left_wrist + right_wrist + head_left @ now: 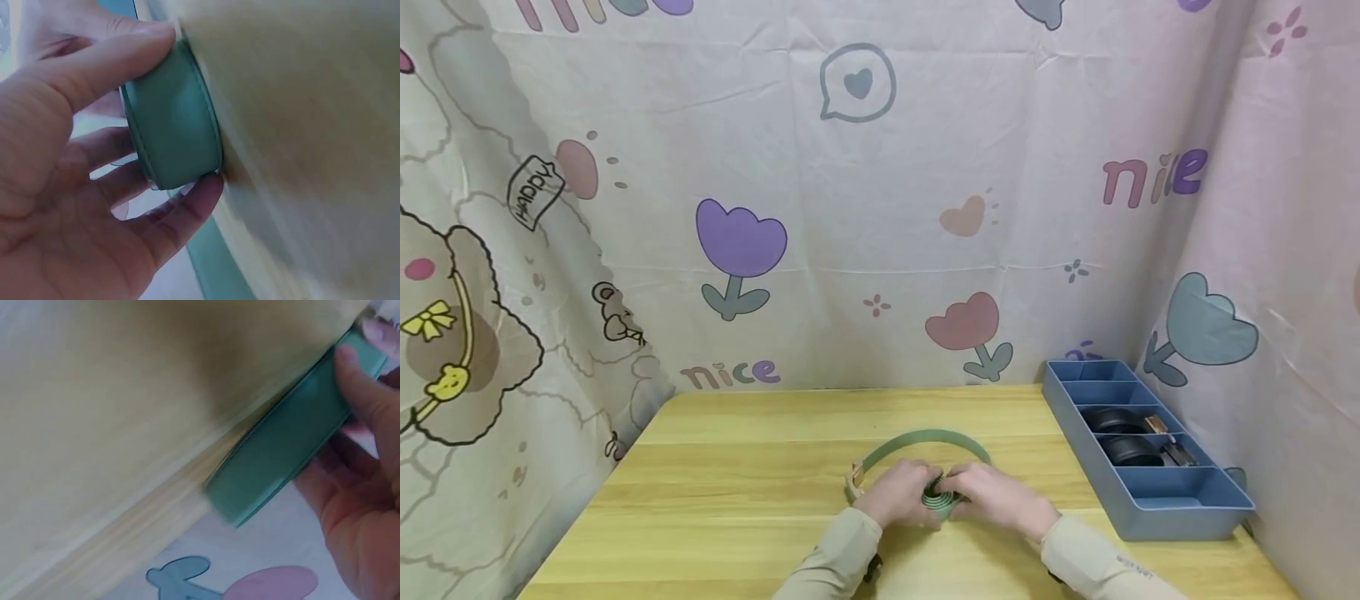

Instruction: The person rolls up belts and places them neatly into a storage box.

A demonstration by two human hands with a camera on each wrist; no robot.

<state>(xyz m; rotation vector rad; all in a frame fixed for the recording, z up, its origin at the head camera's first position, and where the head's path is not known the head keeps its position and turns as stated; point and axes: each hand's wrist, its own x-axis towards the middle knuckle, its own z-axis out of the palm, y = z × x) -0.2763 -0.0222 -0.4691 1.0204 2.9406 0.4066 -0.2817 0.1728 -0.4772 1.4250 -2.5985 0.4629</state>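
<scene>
A green belt (937,502) stands on its edge on the wooden table, partly wound into a spiral coil. Its loose length (925,437) arcs behind the hands to a gold-toned buckle (855,475) at the left. My left hand (901,490) grips the coil from the left; in the left wrist view its thumb and fingers lie around the stitched green coil (175,122). From the other side, my right hand (1000,498) pinches the belt, with the thumb flat on the strap (287,434) in the right wrist view.
A blue compartment tray (1180,523) stands along the table's right side. Two black coiled belts (1131,451) with metal buckles lie in its middle compartments. Printed curtains (865,167) hang behind and on both sides of the wooden table (715,475).
</scene>
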